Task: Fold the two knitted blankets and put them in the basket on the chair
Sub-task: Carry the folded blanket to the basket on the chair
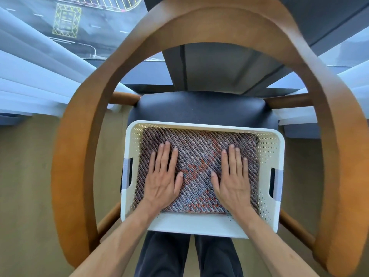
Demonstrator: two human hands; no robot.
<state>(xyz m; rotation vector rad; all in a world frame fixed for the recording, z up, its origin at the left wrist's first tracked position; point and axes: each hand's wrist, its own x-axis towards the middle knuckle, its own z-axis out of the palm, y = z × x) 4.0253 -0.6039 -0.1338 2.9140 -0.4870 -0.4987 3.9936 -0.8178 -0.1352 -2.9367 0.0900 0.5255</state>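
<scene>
A white perforated basket (269, 156) stands on the dark seat of a wooden chair (199, 108). Inside it lies a folded knitted blanket (199, 148) in grey, brown and orange yarn, filling most of the basket's floor. My left hand (164, 174) rests flat on the blanket's left half, fingers together and stretched out. Flat on the right half lies my right hand (233, 176) in the same way. Neither hand grips anything. Whether a second blanket lies underneath is hidden.
The chair's curved wooden armrest and back (79, 136) ring the basket on both sides and the far side. White curtains (30, 76) hang left and right beyond it, with a window (79, 27) onto a road below. My dark trousers (179, 256) show beneath the basket's near edge.
</scene>
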